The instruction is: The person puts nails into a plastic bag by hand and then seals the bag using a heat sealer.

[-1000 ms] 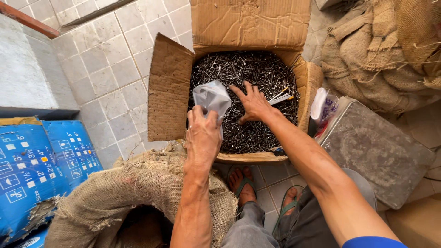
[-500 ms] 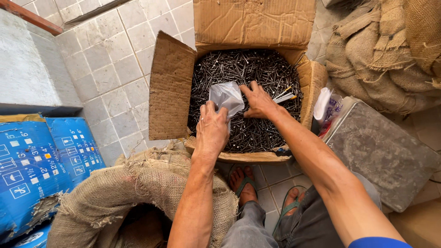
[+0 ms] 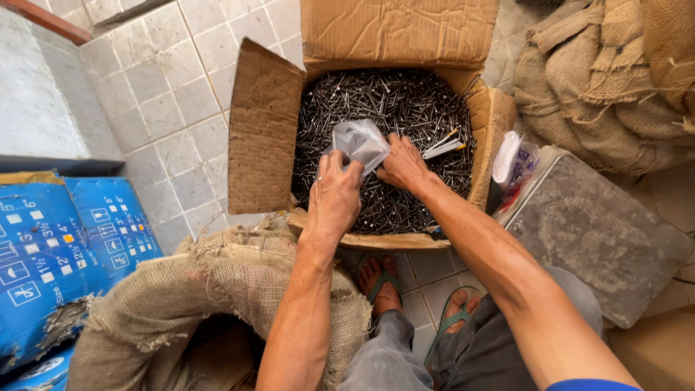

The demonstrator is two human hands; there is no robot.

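Both hands were over an open cardboard box (image 3: 264,130) filled with dark steel nails (image 3: 384,101), which occupied the twelve o'clock part of the view. The left hand (image 3: 334,195) was positioned at the box's six o'clock edge, its fingers closed on the lower rim of a clear plastic bag (image 3: 358,141), pinching the film. The right hand (image 3: 404,165) lay at three o'clock of the bag, touching it; its fingers were curled together against the bag's side, but whether they gripped the film or a clutch of nails could not be determined. The bag itself sat crumpled just above the nail heap, near the centre of the box, between the two hands.

A few pale sticks with yellow tips (image 3: 443,147) rested on the nails at three o'clock of the right hand. The box's left flap stood open at nine o'clock and its rear flap at twelve. A grey metal tin (image 3: 601,239) stood at four o'clock of the box, with packets (image 3: 510,163) wedged between the two. Burlap sacks lay at seven o'clock (image 3: 217,289) and at two o'clock (image 3: 608,80). Blue printed cartons (image 3: 58,253) were stacked at eight o'clock. The person's sandalled feet (image 3: 380,279) rested on the tiled floor (image 3: 159,94) at six o'clock.
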